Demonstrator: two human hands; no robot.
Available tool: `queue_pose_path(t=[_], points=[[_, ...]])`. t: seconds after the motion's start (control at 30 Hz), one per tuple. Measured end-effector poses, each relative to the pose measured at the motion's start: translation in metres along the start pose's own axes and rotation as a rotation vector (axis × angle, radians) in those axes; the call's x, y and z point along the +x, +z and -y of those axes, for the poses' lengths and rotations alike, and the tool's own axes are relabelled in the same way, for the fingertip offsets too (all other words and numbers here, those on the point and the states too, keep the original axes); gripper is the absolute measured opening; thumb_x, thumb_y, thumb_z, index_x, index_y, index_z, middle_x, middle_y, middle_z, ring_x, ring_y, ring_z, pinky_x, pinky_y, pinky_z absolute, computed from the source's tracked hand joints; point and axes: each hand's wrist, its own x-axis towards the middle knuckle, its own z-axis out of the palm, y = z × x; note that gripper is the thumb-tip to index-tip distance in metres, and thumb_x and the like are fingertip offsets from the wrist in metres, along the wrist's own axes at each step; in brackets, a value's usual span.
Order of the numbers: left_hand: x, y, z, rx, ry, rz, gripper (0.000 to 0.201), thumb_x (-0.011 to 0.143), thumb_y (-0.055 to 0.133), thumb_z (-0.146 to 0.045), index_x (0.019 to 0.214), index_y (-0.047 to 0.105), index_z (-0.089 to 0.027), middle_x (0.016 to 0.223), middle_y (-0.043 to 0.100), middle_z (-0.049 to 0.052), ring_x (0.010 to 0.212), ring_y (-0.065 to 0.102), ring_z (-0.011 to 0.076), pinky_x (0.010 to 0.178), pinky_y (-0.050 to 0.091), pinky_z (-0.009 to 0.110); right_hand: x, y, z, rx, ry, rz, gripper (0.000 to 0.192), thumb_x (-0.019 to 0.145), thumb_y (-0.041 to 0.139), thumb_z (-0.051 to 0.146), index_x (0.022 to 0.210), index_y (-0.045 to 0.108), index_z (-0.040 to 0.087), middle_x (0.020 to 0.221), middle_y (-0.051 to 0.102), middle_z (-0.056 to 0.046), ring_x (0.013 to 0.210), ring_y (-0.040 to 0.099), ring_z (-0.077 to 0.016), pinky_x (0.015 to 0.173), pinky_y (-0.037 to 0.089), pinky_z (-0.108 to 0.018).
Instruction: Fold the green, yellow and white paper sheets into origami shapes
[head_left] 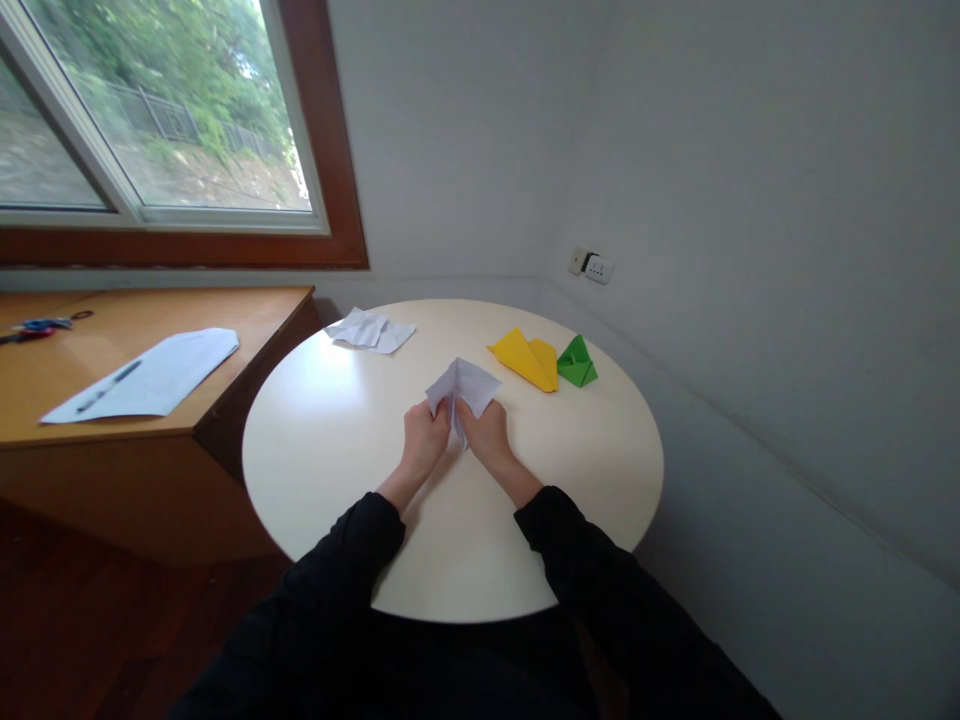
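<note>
A folded sheet of white paper [459,380] is held up between both hands over the middle of the round table. My left hand [426,437] grips its left side, with the thumb towards the centre crease. On the other side, my right hand [486,435] pinches the paper with its thumb near the same crease. The top of the sheet fans out above the fingers into two flaps, and a narrow part points down between the hands. Fingers behind the paper are hidden.
Creased white papers [371,330] lie at the back left of the round white table [315,450]. A folded yellow paper [526,358] and a folded green paper [577,362] sit at the back right. On the wooden desk [262,310] are white sheets [176,375] and a pen [109,386].
</note>
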Motion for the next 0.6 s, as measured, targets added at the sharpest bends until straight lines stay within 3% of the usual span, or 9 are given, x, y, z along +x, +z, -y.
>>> queue_pose_path(t=[0.13,0.4,0.6], points=[[-0.001,0.001,0.0,-0.042,-0.012,0.011,0.024,0.074,0.053,-0.027,0.052,0.053,-0.017,0.049,0.052,0.0,0.055,0.048,0.0163,0.054,0.034,0.027,0.0,0.002,0.002,-0.003,-0.01,-0.001,0.021,0.072,0.055,0.031,0.08,0.066,0.014,0.08,0.072,-0.012,0.075,0.066,-0.0253,0.065,0.052,-0.035],[0.0,0.008,0.002,-0.231,-0.092,0.113,0.02,0.073,0.058,-0.031,0.06,0.06,-0.015,0.063,0.064,0.004,0.071,0.057,0.0232,0.065,0.043,0.031,0.002,0.01,-0.004,0.027,-0.032,-0.025,0.027,0.072,0.054,0.026,0.095,0.06,0.015,0.093,0.069,-0.011,0.085,0.063,-0.023,0.075,0.051,-0.035],[-0.002,0.013,0.001,-0.468,-0.179,0.238,0.027,0.074,0.059,-0.037,0.084,0.066,-0.012,0.084,0.07,0.007,0.09,0.06,0.0248,0.077,0.047,0.033,0.007,0.011,-0.011,0.051,-0.058,-0.057,0.027,0.071,0.051,0.021,0.097,0.058,0.016,0.1,0.064,-0.01,0.096,0.058,-0.0221,0.088,0.045,-0.036]])
